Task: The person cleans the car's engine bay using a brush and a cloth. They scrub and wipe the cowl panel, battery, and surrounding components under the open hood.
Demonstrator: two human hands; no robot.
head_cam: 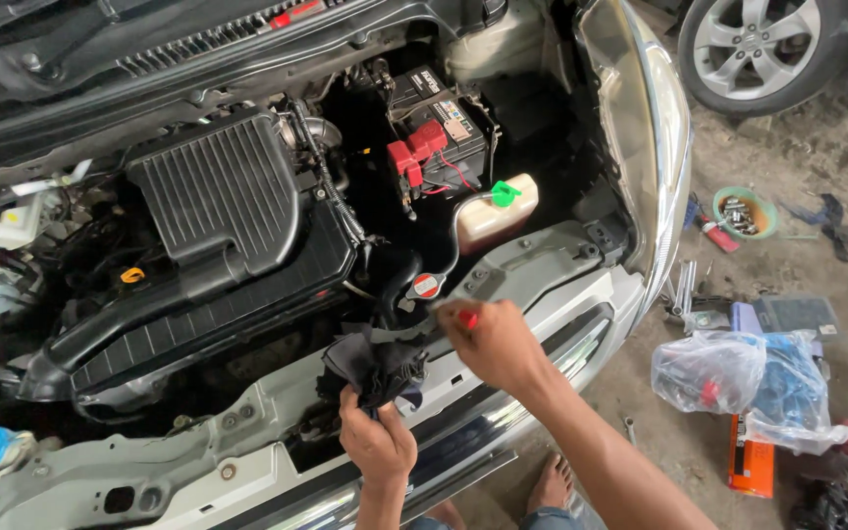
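**Now, two hands at the front of an open engine bay**

Down at the front crossbeam point(542, 270), the left hand point(377, 444) is fisted around a bunched dark rag point(377, 361), which lies against the beam's edge; the right hand point(496, 344) pinches a red-handled tool point(466, 318) just beside the radiator cap point(427, 286); behind sit the battery point(441, 123) and a black air-filter box point(218, 191); plastic bags point(738, 373) lie on the ground to the right.

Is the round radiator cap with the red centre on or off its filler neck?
On. The round radiator cap with the red centre sits flat on its neck, beside the right hand.
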